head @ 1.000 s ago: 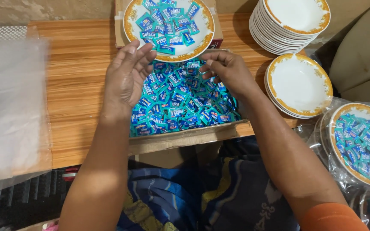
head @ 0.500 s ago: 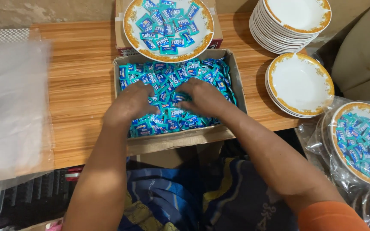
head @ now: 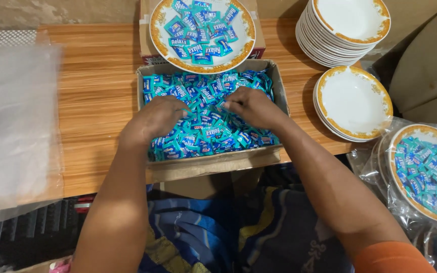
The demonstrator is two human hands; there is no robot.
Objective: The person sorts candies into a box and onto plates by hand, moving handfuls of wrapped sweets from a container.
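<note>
Both hands are sunk into the blue-wrapped candies (head: 206, 129) heaped in a shallow cardboard box (head: 279, 88) on the wooden table (head: 97, 101); the left hand (head: 155, 119) is curled with its fingers buried and closed around a clump, and the right hand (head: 251, 107) is cupped likewise. A filled gold-rimmed plate (head: 160, 30) is set just behind the box, within reach, while empty plates (head: 352, 101) are kept to the right.
</note>
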